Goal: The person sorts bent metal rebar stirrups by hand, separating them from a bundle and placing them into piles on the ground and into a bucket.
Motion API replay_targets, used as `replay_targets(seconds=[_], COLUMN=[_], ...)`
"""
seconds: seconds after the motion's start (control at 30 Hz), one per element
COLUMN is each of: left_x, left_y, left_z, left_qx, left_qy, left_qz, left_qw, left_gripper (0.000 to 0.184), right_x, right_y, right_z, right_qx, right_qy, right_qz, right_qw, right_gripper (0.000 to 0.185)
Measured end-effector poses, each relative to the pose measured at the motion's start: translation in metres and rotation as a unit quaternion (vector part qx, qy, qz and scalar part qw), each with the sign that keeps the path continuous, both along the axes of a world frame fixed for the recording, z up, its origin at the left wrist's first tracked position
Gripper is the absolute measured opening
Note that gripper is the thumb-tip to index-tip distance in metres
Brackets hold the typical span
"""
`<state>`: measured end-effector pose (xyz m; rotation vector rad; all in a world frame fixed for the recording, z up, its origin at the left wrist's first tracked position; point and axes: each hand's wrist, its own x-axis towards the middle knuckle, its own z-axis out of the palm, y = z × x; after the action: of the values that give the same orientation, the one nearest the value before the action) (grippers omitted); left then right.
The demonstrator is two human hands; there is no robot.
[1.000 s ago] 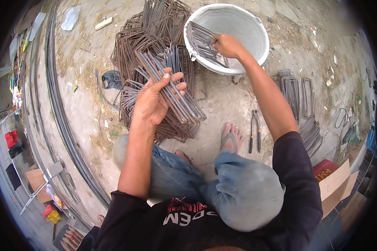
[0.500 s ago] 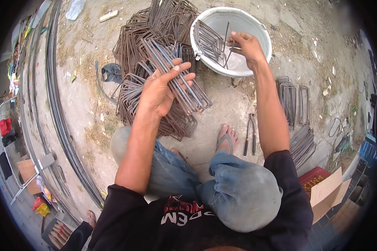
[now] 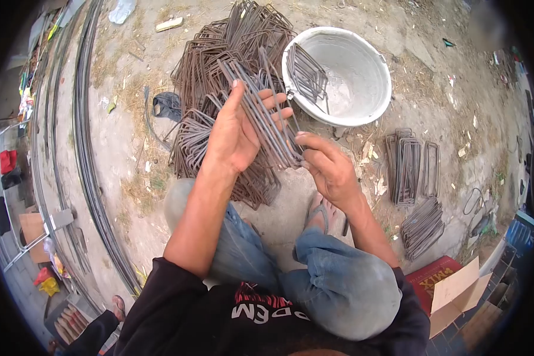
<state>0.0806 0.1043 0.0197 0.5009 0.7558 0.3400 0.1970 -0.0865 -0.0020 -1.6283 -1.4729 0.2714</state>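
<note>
Several bent steel rebar stirrups point(image 3: 256, 113) lie as a bundle across my left hand point(image 3: 234, 133), whose thumb and fingers hold them from the side. At the bundle's lower right end is my right hand point(image 3: 332, 172), its fingers closed around the end of a stirrup. Behind and beneath my left hand rises a large rusty pile of stirrups point(image 3: 204, 62). The white bucket point(image 3: 338, 123) stands beyond my right hand, with a batch of stirrups point(image 3: 305, 71) leaning against its inner left side.
Small stacks of stirrups point(image 3: 404, 169) lie on the ground at right. Long steel bars point(image 3: 84, 142) run along the left. An open cardboard box point(image 3: 457, 291) sits at lower right beside a red box point(image 3: 430, 276). A dark plastic bag point(image 3: 167, 105) lies left of the pile.
My right hand has come down from the bucket, bringing a stirrup to the bundle in my left hand. The pliers-like tool by my foot is now mostly hidden behind my right arm.
</note>
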Motion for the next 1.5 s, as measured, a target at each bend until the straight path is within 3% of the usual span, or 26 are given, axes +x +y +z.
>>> replay_targets(seconds=[0.2,0.4,0.53,0.67,0.77,0.87,0.97,1.07,1.17,1.3,1.37,1.43,1.5], left_x=[-0.01,-0.008,-0.013,-0.024,-0.039,-0.047,-0.056,-0.049,-0.053,-0.057,-0.057,-0.055,-0.051], left_y=[-0.004,-0.003,0.007,0.032,0.045,0.048,0.054,0.043,0.046,0.051,0.05,0.05,0.051], left_z=[-0.009,-0.007,-0.01,-0.009,-0.014,-0.01,-0.014,0.003,0.0,-0.006,-0.007,-0.01,-0.011], left_qx=[0.036,0.015,0.046,0.098,0.089,0.082,0.101,0.136,0.129,0.097,0.081,0.081,0.084], left_qy=[0.057,0.039,0.051,0.056,0.037,0.021,0.007,0.044,0.055,0.049,0.053,0.042,0.032], left_qz=[-0.04,-0.001,0.055,0.07,0.071,0.065,0.062,0.05,0.03,0.037,0.041,0.043,0.039], left_qw=[0.997,0.999,0.996,0.991,0.993,0.994,0.993,0.989,0.99,0.993,0.994,0.995,0.995], left_gripper=[0.036,0.027,0.019,0.03,0.039,0.044,0.048,0.048,0.048,0.043,0.04,0.044,0.046], right_x=[-0.011,-0.005,-0.004,-0.008,-0.022,-0.029,-0.027,-0.019,-0.004,0.002,0.0,0.004,-0.004], right_y=[-0.02,-0.017,-0.016,-0.003,0.028,0.062,0.081,0.091,0.085,0.026,-0.016,-0.049,-0.068], right_z=[-0.032,-0.044,-0.072,-0.15,-0.171,-0.159,-0.195,-0.246,-0.213,-0.151,-0.145,-0.128,-0.102], right_qx=[-0.044,-0.052,-0.075,-0.233,-0.194,-0.306,-0.266,-0.328,-0.309,-0.302,-0.263,-0.297,-0.286], right_qy=[-0.031,-0.04,0.053,0.088,0.159,0.257,0.241,0.229,0.288,0.446,0.332,0.259,0.274], right_qz=[-0.007,-0.032,-0.115,-0.116,-0.075,-0.058,-0.152,-0.098,-0.084,-0.16,-0.203,-0.201,-0.189], right_qw=[0.999,0.997,0.989,0.961,0.965,0.915,0.921,0.911,0.902,0.827,0.882,0.897,0.899], right_gripper=[0.018,0.023,0.031,0.026,0.028,0.031,0.032,0.029,0.024,0.017,0.017,0.017,0.016])
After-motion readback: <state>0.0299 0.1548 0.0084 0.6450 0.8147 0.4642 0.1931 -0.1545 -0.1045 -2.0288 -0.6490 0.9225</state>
